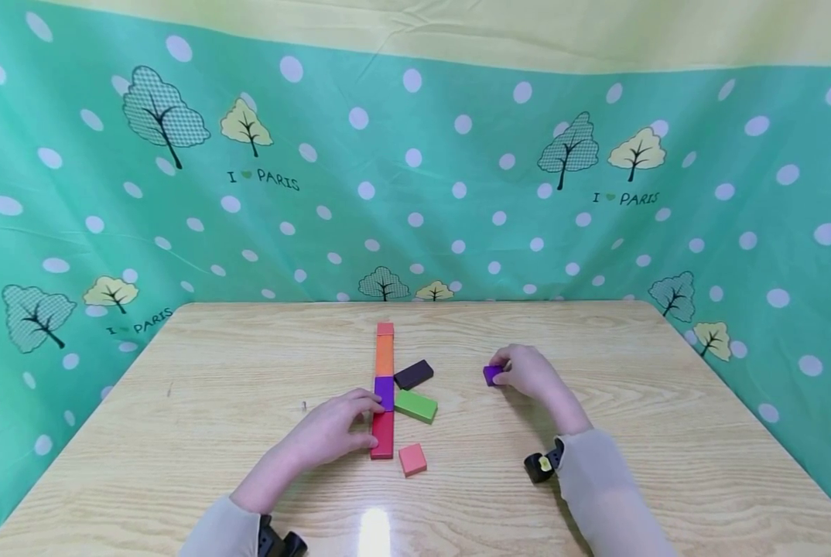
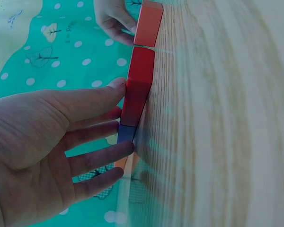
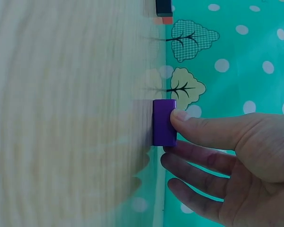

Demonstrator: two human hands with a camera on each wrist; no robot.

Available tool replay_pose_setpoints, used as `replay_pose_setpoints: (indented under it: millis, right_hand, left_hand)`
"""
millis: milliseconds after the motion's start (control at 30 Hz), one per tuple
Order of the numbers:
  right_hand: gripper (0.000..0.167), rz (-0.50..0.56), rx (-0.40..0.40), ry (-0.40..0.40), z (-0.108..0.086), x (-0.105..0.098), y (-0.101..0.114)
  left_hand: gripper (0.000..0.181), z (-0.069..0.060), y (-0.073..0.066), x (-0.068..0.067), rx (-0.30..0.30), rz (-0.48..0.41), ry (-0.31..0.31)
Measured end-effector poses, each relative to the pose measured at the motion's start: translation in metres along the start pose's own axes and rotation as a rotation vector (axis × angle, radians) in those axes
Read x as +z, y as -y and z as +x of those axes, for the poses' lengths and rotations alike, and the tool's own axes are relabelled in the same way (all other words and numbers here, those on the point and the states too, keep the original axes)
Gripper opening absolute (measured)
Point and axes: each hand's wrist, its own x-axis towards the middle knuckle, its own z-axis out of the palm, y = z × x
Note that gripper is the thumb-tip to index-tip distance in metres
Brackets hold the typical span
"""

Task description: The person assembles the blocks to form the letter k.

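A straight row of blocks runs away from me: a red block (image 1: 383,437) nearest, then a purple block (image 1: 384,391), an orange block (image 1: 384,356) and a small coral block (image 1: 385,329) at the far end. My left hand (image 1: 335,428) lies along the row's left side. In the left wrist view its fingers are fairly straight, the thumb touching the red block (image 2: 138,90). Off to the right, my right hand (image 1: 530,373) pinches a small purple block (image 1: 492,375) between thumb and forefinger. That purple block (image 3: 164,123) is at the tabletop in the right wrist view.
Against the row's right side lie a black block (image 1: 414,374) and a green block (image 1: 416,406), both slanted. Nearer me is a coral cube (image 1: 412,459), apart from the red block. All are on a wooden table (image 1: 248,363), with a patterned green cloth (image 1: 401,216) hanging behind.
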Motion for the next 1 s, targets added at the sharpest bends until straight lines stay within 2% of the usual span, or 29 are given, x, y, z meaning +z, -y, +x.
replay_pose_setpoints:
  millis: [367, 1000]
  right_hand:
    - [0.022, -0.019, -0.003, -0.003, 0.005, 0.003, 0.009]
    - [0.022, -0.015, -0.003, 0.006, 0.013, 0.009, 0.021]
  left_hand:
    - [0.041, -0.001, 0.000, 0.000, -0.014, -0.006, 0.008]
    - [0.041, 0.000, 0.000, 0.000, 0.004, -0.008, -0.006]
